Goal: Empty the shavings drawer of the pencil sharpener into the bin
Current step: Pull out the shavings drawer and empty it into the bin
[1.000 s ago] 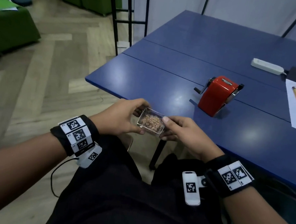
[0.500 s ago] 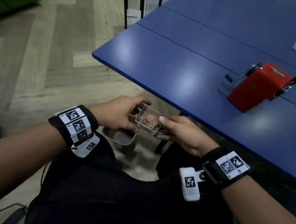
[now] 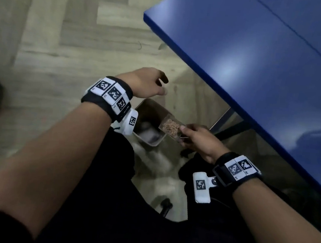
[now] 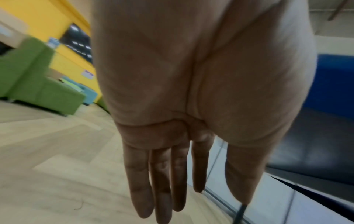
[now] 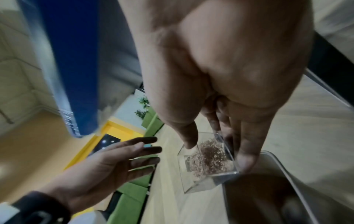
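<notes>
The clear plastic shavings drawer (image 3: pixel 170 127) (image 5: pixel 207 162), with brown shavings in it, is held by my right hand (image 3: pixel 195 137) (image 5: pixel 216 145), thumb on one wall and fingers on the other. It hangs just above the grey bin (image 3: pixel 148 139) (image 5: pixel 283 174) on the floor beneath the table, at the bin's right rim. My left hand (image 3: pixel 149 85) (image 4: pixel 172 181) hovers apart beyond the bin, fingers straight, holding nothing. The pencil sharpener is out of view.
The blue table (image 3: pixel 259 62) reaches over the upper right, its edge above the bin and a dark table leg (image 3: pixel 231 130) just right of my right hand. Wood-pattern floor (image 3: pixel 55 42) lies to the left. My dark-clothed lap fills the bottom.
My left hand has let go of the drawer and moved away, fingers now straight. My right hand alone has carried the drawer down over the bin. The view has tilted down; the sharpener left the frame.
</notes>
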